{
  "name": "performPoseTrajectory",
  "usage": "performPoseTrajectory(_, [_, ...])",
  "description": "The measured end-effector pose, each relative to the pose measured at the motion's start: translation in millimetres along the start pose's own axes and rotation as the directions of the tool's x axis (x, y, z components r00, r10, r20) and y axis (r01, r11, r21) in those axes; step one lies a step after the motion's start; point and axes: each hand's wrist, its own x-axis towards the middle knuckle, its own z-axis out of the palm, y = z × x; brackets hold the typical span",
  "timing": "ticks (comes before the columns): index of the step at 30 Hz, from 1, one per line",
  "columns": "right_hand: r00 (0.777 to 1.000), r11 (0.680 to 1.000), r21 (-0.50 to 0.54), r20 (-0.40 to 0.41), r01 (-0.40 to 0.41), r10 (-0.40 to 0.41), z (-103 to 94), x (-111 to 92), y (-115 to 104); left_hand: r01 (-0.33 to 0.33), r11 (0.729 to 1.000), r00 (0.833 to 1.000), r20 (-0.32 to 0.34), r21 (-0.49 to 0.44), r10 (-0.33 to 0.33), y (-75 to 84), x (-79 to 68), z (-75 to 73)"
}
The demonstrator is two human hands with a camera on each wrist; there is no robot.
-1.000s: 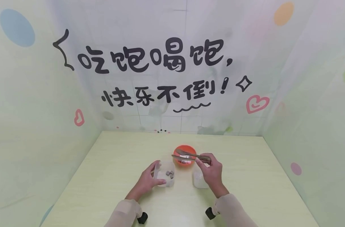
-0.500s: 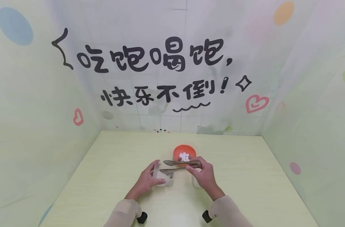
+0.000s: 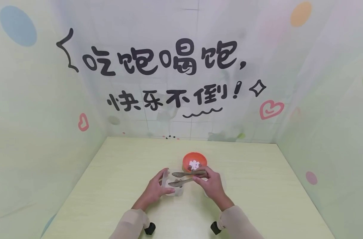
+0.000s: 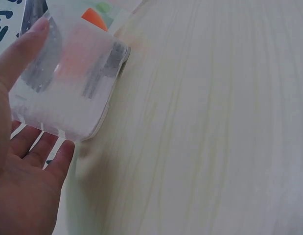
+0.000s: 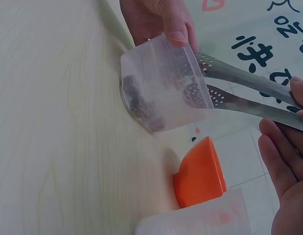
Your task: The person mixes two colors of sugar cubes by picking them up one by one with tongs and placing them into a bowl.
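My left hand grips a clear, squarish plastic container, thumb on one side and fingers on the other. Small greyish-brown cubes lie at its bottom. My right hand holds a pair of metal tongs with perforated tips. Those tips stand apart at the mouth of the container; in the right wrist view one shows through its wall, inside the rim. An orange bowl behind the hands contains several white cubes and some brownish pieces.
A second translucent container stands beside the orange bowl, mostly hidden under my right hand in the head view. The pale wooden table is bounded by printed walls at the back and sides.
My right hand has carried the tongs from over the orange bowl left and nearer, to the container. The left hand and its container have stayed in place.
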Motion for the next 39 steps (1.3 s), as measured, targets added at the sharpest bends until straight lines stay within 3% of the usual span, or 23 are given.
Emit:
performPoseTrajectory(9, [0.997,0.997,-0.060,0.069,0.047,-0.043,5.7,5,8,0.012,1.000,1.000,0.003,0.010,-0.012,-0.1,-0.4,-0.6])
performPoseTrajectory(22, [0.982,0.965,-0.258,0.168,-0.038,0.083,15.9,10,-1,0.006,1.000,1.000,0.008,0.016,-0.006,1.2,-0.6,-1.0])
performPoseTrajectory(25, [0.977,0.957,-0.282,0.177,-0.064,0.117,17.8,12,-4,0.004,1.000,1.000,0.006,0.017,-0.004,2.8,-1.2,-0.3])
performPoseTrajectory(33, [0.980,0.950,-0.310,0.182,-0.020,0.080,20.0,15,-7,-0.012,1.000,1.000,0.014,0.013,0.012,3.4,-1.3,-0.4])
performPoseTrajectory(39, [0.980,0.951,-0.307,0.175,-0.041,0.099,20.4,15,-8,-0.025,1.000,0.999,0.022,0.015,0.025,0.2,-0.6,-1.5])
